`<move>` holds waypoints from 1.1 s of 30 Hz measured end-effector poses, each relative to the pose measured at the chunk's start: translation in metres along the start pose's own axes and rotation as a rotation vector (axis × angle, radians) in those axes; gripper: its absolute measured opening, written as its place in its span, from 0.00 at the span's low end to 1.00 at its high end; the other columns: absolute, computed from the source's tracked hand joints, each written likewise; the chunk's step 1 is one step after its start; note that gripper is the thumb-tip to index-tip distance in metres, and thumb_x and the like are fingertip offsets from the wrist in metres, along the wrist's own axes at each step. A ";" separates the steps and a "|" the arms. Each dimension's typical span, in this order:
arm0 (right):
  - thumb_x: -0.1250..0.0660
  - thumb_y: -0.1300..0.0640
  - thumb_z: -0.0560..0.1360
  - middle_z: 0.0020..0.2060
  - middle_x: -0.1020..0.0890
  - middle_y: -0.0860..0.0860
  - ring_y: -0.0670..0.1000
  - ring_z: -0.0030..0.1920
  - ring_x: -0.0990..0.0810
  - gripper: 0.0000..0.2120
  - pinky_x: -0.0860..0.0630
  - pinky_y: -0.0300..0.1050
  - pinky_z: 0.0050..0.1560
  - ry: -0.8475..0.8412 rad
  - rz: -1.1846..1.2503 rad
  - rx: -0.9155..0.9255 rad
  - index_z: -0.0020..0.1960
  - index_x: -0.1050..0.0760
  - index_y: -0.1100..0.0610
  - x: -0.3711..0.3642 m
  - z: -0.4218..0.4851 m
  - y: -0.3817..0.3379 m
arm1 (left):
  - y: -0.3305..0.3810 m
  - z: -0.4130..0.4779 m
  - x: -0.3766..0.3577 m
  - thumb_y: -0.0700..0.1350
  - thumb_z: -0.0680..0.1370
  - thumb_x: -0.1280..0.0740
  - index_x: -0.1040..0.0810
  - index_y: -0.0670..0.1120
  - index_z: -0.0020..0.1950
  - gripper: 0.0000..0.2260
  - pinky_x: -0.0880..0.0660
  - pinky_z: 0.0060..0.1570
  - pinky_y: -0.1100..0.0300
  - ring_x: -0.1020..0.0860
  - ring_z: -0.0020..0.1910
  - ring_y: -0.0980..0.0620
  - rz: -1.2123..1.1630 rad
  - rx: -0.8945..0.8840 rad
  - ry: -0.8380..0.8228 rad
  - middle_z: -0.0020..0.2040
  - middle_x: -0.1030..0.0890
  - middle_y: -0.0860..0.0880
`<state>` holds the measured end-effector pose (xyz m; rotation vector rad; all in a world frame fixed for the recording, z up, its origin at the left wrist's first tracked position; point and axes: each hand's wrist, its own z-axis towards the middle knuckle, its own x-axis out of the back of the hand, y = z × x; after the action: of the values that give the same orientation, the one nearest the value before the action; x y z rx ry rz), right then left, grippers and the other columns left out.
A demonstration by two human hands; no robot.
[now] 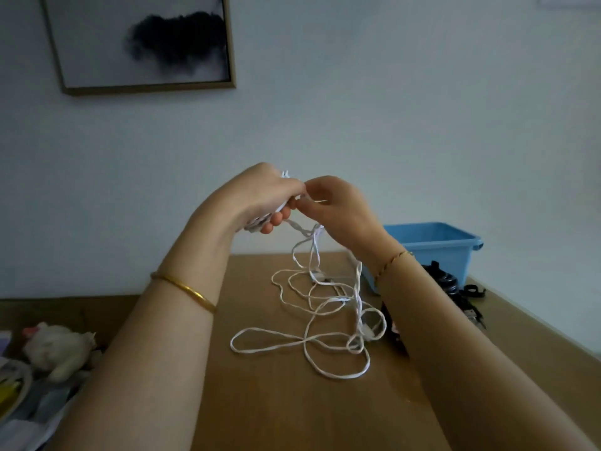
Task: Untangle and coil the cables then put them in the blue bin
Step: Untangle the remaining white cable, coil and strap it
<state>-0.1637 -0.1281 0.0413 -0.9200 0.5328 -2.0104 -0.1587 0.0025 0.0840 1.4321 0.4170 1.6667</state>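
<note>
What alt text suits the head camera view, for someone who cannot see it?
Two hands, raised above a wooden table, work on a white cable: the left hand grips gathered loops, the right hand pinches a strand, and the rest trails down into tangled loops. A blue bin and black cables sit far right.

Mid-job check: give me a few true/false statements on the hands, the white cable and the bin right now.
1. The left hand and the right hand both hold the white cable above the table. True.
2. The white cable is fully coiled. False: loose loops lie tangled on the table.
3. The blue bin stands at the table's far right. True.
4. The black cables are in the left hand. False: they lie beside the blue bin.
</note>
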 end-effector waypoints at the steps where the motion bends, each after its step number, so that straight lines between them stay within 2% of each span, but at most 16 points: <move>1: 0.32 0.58 0.75 0.47 0.18 0.55 0.50 0.48 0.21 0.08 0.26 0.44 0.50 -0.009 0.013 0.007 0.52 0.22 0.61 0.009 0.004 -0.007 | 0.013 -0.001 0.006 0.44 0.76 0.37 0.26 0.42 0.37 0.10 0.35 0.21 0.67 0.33 0.22 0.54 0.020 -0.008 -0.002 0.29 0.28 0.47; 4: 0.32 0.61 0.75 0.40 0.20 0.56 0.51 0.44 0.23 0.02 0.27 0.46 0.47 -0.101 0.165 -0.035 0.44 0.23 0.58 0.033 0.017 -0.023 | 0.042 0.001 0.021 0.43 0.76 0.38 0.27 0.42 0.37 0.09 0.36 0.21 0.68 0.34 0.21 0.55 0.019 -0.016 -0.009 0.29 0.29 0.47; 9: 0.36 0.64 0.77 0.40 0.19 0.58 0.53 0.37 0.22 0.02 0.22 0.45 0.44 -0.184 0.386 -0.111 0.48 0.27 0.64 0.069 0.043 -0.057 | 0.089 -0.002 0.047 0.42 0.76 0.40 0.28 0.44 0.35 0.10 0.35 0.21 0.68 0.33 0.20 0.56 -0.041 -0.030 0.011 0.29 0.29 0.49; 12: 0.40 0.63 0.80 0.41 0.18 0.58 0.54 0.41 0.20 0.05 0.23 0.48 0.47 -0.382 0.482 -0.179 0.46 0.28 0.62 0.086 0.056 -0.073 | 0.110 -0.005 0.059 0.43 0.77 0.40 0.28 0.44 0.34 0.12 0.35 0.22 0.69 0.34 0.20 0.57 -0.031 -0.025 0.037 0.27 0.29 0.49; 13: 0.41 0.63 0.80 0.43 0.17 0.57 0.54 0.44 0.20 0.05 0.24 0.48 0.49 -0.464 0.468 -0.202 0.47 0.28 0.61 0.091 0.059 -0.077 | 0.114 -0.006 0.061 0.43 0.78 0.40 0.27 0.44 0.35 0.12 0.34 0.22 0.69 0.33 0.21 0.56 -0.012 -0.016 0.048 0.27 0.28 0.50; 15: 0.41 0.60 0.80 0.47 0.17 0.55 0.53 0.49 0.19 0.06 0.26 0.49 0.54 -0.529 0.209 -0.225 0.49 0.25 0.59 0.101 0.064 -0.091 | 0.118 -0.008 0.064 0.44 0.78 0.39 0.26 0.43 0.36 0.12 0.33 0.23 0.67 0.33 0.22 0.55 0.040 0.002 0.070 0.27 0.28 0.49; 17: 0.37 0.57 0.78 0.50 0.17 0.54 0.54 0.51 0.20 0.07 0.25 0.50 0.54 -0.434 -0.344 -0.172 0.50 0.22 0.59 0.104 0.068 -0.103 | 0.117 -0.008 0.063 0.44 0.78 0.40 0.28 0.43 0.35 0.12 0.34 0.23 0.67 0.33 0.23 0.54 0.049 0.016 0.098 0.26 0.28 0.49; 18: 0.35 0.56 0.77 0.50 0.17 0.54 0.55 0.49 0.20 0.07 0.25 0.49 0.51 -0.338 -0.646 -0.133 0.46 0.22 0.58 0.103 0.069 -0.108 | 0.115 -0.008 0.063 0.44 0.78 0.40 0.29 0.43 0.35 0.12 0.35 0.22 0.68 0.33 0.23 0.54 0.028 0.021 0.113 0.26 0.29 0.49; 19: 0.34 0.56 0.76 0.48 0.19 0.54 0.56 0.47 0.22 0.06 0.26 0.47 0.48 -0.181 -0.880 -0.077 0.42 0.24 0.57 0.101 0.072 -0.109 | 0.114 -0.008 0.063 0.43 0.78 0.41 0.29 0.43 0.35 0.12 0.35 0.21 0.69 0.34 0.23 0.54 0.001 0.022 0.135 0.26 0.29 0.48; 20: 0.34 0.56 0.75 0.47 0.20 0.54 0.56 0.46 0.23 0.05 0.28 0.46 0.46 -0.018 -0.961 -0.035 0.42 0.25 0.56 0.098 0.069 -0.112 | 0.114 -0.008 0.064 0.42 0.78 0.41 0.30 0.43 0.35 0.12 0.35 0.21 0.70 0.34 0.23 0.54 -0.027 0.019 0.163 0.26 0.30 0.48; 21: 0.34 0.58 0.75 0.48 0.21 0.53 0.57 0.48 0.23 0.02 0.28 0.45 0.45 0.121 -0.932 0.023 0.45 0.24 0.56 0.095 0.066 -0.110 | 0.114 -0.007 0.064 0.42 0.79 0.41 0.30 0.42 0.35 0.12 0.36 0.20 0.71 0.34 0.23 0.53 -0.052 0.020 0.189 0.27 0.30 0.47; 23: 0.36 0.64 0.74 0.49 0.20 0.53 0.56 0.49 0.23 0.08 0.28 0.45 0.45 0.316 -0.730 0.158 0.51 0.23 0.56 0.090 0.058 -0.110 | 0.113 -0.007 0.065 0.40 0.79 0.42 0.31 0.41 0.35 0.12 0.36 0.20 0.72 0.34 0.23 0.53 -0.089 0.023 0.237 0.27 0.30 0.46; 26: 0.39 0.68 0.72 0.44 0.20 0.51 0.54 0.46 0.22 0.11 0.28 0.42 0.44 0.476 -0.317 0.313 0.50 0.22 0.59 0.081 0.033 -0.123 | 0.110 -0.006 0.061 0.39 0.78 0.44 0.31 0.41 0.35 0.12 0.35 0.21 0.70 0.34 0.23 0.52 -0.099 0.038 0.280 0.27 0.30 0.45; 28: 0.40 0.70 0.71 0.40 0.21 0.51 0.53 0.39 0.20 0.11 0.26 0.42 0.39 0.493 -0.131 0.347 0.49 0.23 0.60 0.073 0.015 -0.129 | 0.107 -0.005 0.057 0.39 0.78 0.44 0.32 0.40 0.35 0.11 0.36 0.21 0.70 0.35 0.23 0.51 -0.145 0.041 0.289 0.28 0.31 0.44; 30: 0.42 0.70 0.72 0.40 0.21 0.52 0.52 0.34 0.18 0.11 0.24 0.43 0.35 0.408 -0.067 0.316 0.49 0.25 0.60 0.063 0.002 -0.126 | 0.104 -0.003 0.055 0.39 0.79 0.43 0.32 0.39 0.37 0.11 0.37 0.20 0.71 0.35 0.23 0.51 -0.173 0.045 0.302 0.28 0.31 0.44; 33: 0.42 0.64 0.76 0.53 0.23 0.57 0.58 0.53 0.22 0.11 0.25 0.50 0.52 0.284 -0.318 0.172 0.58 0.29 0.62 0.048 -0.003 -0.102 | 0.106 -0.005 0.053 0.39 0.78 0.43 0.30 0.39 0.39 0.09 0.36 0.20 0.69 0.34 0.23 0.52 -0.150 0.028 0.316 0.28 0.30 0.45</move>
<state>-0.2369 -0.1112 0.1258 -0.6483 0.3742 -2.4540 -0.2023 -0.0146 0.1932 1.1279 0.7082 1.7724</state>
